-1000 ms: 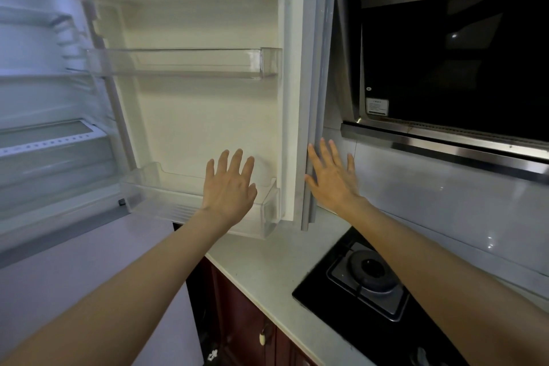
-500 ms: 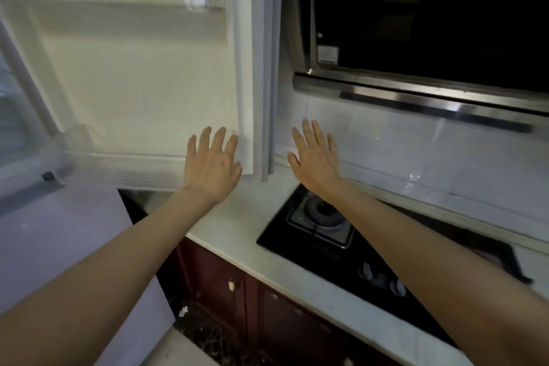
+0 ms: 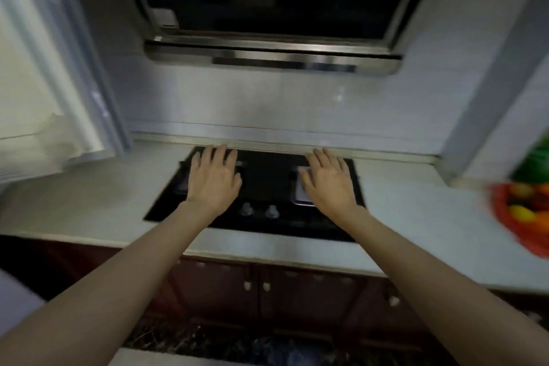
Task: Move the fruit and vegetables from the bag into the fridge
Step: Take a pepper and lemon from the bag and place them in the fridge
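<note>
A red bag (image 3: 505, 217) lies on the white counter at the far right edge, blurred, with orange, yellow and red produce (image 3: 523, 211) showing in its mouth and something green (image 3: 534, 160) above it. The open fridge door (image 3: 44, 68) fills the left edge. My left hand (image 3: 212, 180) and my right hand (image 3: 326, 178) are both stretched out flat over the black hob, fingers spread, holding nothing. The bag is well to the right of my right hand.
A black gas hob (image 3: 261, 196) with two knobs is set into the white counter (image 3: 416, 217). A steel-edged range hood (image 3: 267, 53) hangs above it. Dark red cabinet doors (image 3: 267, 291) run below. A grey wall corner (image 3: 490, 83) stands at the right.
The view has swung right, from the fridge door to the hob. Both hands stayed outstretched and empty. The red bag has come into view at the right edge.
</note>
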